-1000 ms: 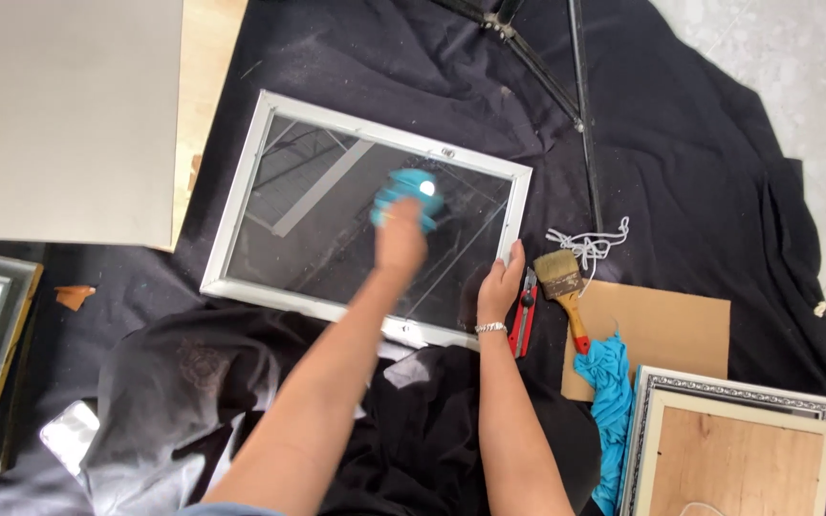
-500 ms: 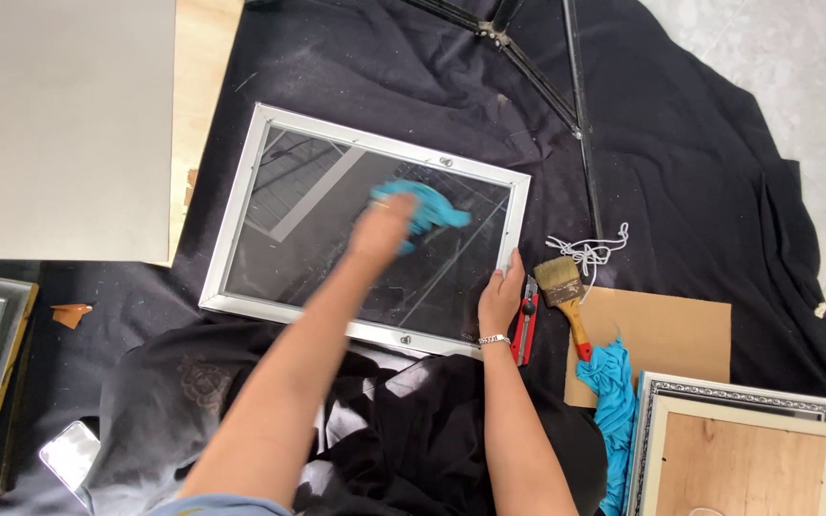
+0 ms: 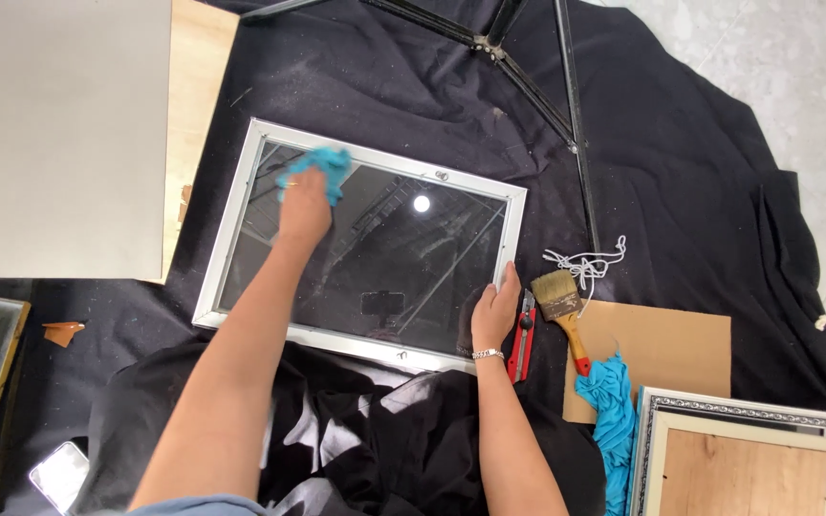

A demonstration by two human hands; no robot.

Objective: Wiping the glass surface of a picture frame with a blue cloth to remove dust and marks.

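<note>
Both hands are working the silver-framed glass (image 3: 375,277) lying on the black cloth (image 3: 681,182): the left hand (image 3: 305,205) is pressing a blue rag (image 3: 322,167) with curled fingers into its far-left corner, while the right hand (image 3: 494,311) is lying flat and empty-handed on its near-right edge.

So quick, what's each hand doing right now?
Left hand: closed on a blue cloth, pressed to the framed glass.
Right hand: open, flat on the frame's right edge, holding nothing.
</note>
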